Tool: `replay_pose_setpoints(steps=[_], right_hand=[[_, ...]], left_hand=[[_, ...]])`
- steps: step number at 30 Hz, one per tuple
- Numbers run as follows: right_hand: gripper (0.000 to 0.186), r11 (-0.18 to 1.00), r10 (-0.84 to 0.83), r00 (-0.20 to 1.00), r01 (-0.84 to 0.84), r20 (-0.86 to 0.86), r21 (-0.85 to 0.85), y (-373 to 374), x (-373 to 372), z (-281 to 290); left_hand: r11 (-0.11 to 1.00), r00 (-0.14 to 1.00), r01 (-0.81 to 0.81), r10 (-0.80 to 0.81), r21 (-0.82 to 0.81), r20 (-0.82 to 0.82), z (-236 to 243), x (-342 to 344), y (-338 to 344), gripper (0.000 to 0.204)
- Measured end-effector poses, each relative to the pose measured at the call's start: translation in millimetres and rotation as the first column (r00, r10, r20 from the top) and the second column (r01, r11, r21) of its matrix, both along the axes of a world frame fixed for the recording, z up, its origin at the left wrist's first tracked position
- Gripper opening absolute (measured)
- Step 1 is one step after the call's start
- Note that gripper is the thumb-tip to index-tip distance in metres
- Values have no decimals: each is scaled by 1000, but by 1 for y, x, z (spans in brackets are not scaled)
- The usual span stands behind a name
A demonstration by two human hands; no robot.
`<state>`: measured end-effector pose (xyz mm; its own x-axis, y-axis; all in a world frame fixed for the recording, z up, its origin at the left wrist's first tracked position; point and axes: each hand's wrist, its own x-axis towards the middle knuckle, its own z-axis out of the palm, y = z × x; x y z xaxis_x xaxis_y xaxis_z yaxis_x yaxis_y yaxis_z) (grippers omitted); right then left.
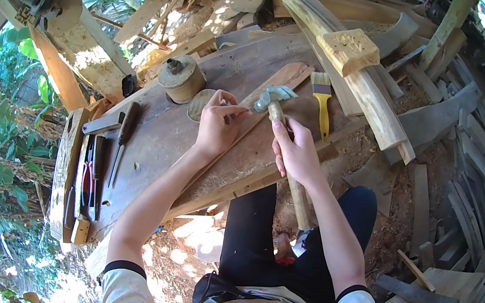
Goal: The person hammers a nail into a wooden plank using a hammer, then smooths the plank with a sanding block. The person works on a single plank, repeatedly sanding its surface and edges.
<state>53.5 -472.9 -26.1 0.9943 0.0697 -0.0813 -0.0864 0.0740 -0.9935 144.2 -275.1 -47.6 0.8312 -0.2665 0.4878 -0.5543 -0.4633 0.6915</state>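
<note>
- the right hand [294, 146] has its fingers wrapped round the hammer [296, 195] high on the handle, close to the head — likely for control more than force; the spare handle hangs past the near edge of the surface [156, 143].
- the hammer's head is over the long wooden strip [288, 76], just right of the left hand [220, 125]; i cannot tell whether it touches the wood.
- the left hand's fingers are drawn together in a pinch; anything between the tips is too small to tell — a pinch suits a slight thing.
- the yellow-handled brush [323, 106] lies right of the hammer, probably aside yet reachable.
- the lidded pot [181, 79] and round dish [199, 106] stand far left of the left hand.
- the red-handled pliers [88, 179] lie along the left edge, seemingly stored together with other tools.
</note>
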Motion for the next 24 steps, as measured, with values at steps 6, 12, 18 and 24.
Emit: replay_pose_setpoints(steps=[6,12,18,24], right_hand=[[36,997,-24,978,38,208,-65,11,-8,30],[37,970,7,991,26,137,-241,8,-3,32],[38,959,73,997,-65,18,-275,6,0,35],[36,957,42,999,-36,15,-288,12,-2,30]], left_hand=[[1000,1000,8,-8,26,20,1,-1,0,10],[999,999,3,-4,36,33,-1,-1,-1,9],[999,1000,7,-8,38,26,-2,-2,1,10],[1000,998,18,-19,22,59,-5,1,4,10]])
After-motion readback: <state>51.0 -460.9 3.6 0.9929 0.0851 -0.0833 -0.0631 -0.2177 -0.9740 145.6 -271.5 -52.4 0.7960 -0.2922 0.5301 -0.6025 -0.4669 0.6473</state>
